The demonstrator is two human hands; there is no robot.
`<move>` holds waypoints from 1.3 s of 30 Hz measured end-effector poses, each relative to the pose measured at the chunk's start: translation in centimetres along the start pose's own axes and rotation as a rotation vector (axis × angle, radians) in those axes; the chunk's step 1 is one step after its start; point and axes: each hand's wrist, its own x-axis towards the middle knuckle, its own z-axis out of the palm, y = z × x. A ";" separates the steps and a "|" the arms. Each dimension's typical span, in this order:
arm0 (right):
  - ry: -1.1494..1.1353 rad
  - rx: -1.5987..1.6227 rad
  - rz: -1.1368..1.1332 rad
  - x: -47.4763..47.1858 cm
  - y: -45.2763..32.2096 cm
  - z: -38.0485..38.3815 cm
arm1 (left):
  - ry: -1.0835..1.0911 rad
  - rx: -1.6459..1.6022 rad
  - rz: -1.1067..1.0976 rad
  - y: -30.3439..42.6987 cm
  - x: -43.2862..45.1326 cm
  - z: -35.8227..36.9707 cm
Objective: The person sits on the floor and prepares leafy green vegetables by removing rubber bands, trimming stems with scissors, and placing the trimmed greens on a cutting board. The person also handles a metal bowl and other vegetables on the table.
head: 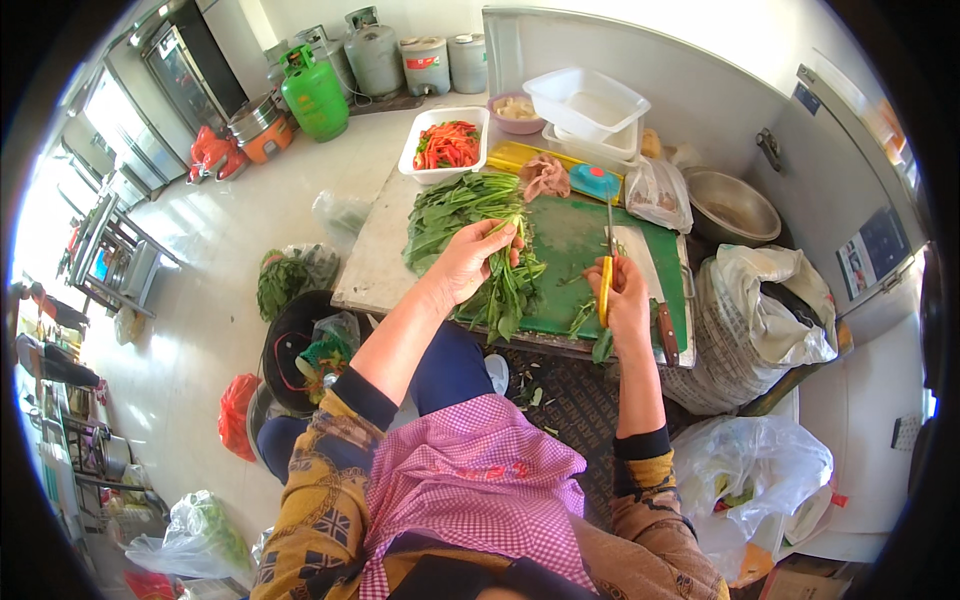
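My left hand [480, 259] grips the stems of some leafy greens [508, 300], just in front of a larger pile of leafy greens [457, 210]. In my right hand [624, 289] is a pair of scissors [605, 289] with yellow handles, its blades pointing away from me over the green cutting board [574, 240]. Whether the blades are apart is hard to tell. A kitchen knife with a brown handle [667, 334] lies at the board's right side, partly hidden by my right hand. Cut leaf scraps [581, 315] lie on the board near that hand.
A white tub of sliced red peppers [448, 146] stands at the table's back left. Behind the board are a crumpled cloth [545, 178], white plastic tubs [589, 105] and a metal bowl [733, 205]. A woven sack [750, 337] stands right; a black bin [289, 352] is left.
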 end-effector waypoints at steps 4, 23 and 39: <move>-0.065 -0.020 -0.048 0.6 -0.7 2.8 | -0.005 0.019 -0.038 -0.2 0.2 1.0; 0.362 -0.576 -0.007 1.1 6.2 -4.3 | 0.001 -0.149 -0.027 2.0 -0.3 -1.7; 0.214 -0.590 -0.010 -1.2 5.0 -4.1 | -0.212 -0.145 0.034 1.4 -1.2 -0.8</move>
